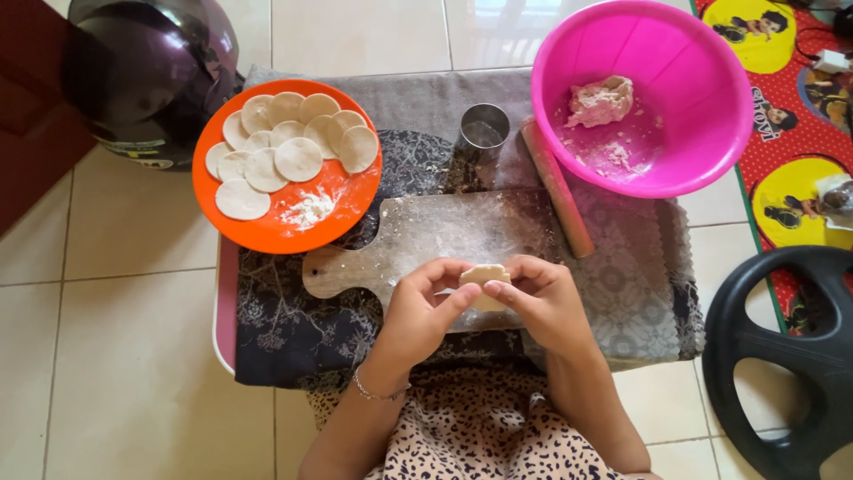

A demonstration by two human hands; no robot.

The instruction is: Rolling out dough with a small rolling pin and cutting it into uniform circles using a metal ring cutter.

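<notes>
Both hands, the left hand (pixel 425 307) and the right hand (pixel 544 298), are pinching a small dough piece (pixel 485 276) between closed fingertips above the floured wooden board (pixel 444 231), with the rolling pin (pixel 556 188), orange plate (pixel 267 227) of dough rounds (pixel 298 158) and pink bowl (pixel 702 89) lying beyond.

Low table (pixel 224 311): patterned cloth (pixel 293 329) spread over it; tiled floor (pixel 124 356) beneath.

The small pale dough piece (pixel 485 274) shows only its top edge; the fingers of the left hand (pixel 425 307) and right hand (pixel 544 298) cover the rest. The flour-dusted wooden cutting board (pixel 426 236) disappears under both hands. The black steering wheel (pixel 786 356) and dark glossy helmet (pixel 147 67) run off the frame.
</notes>
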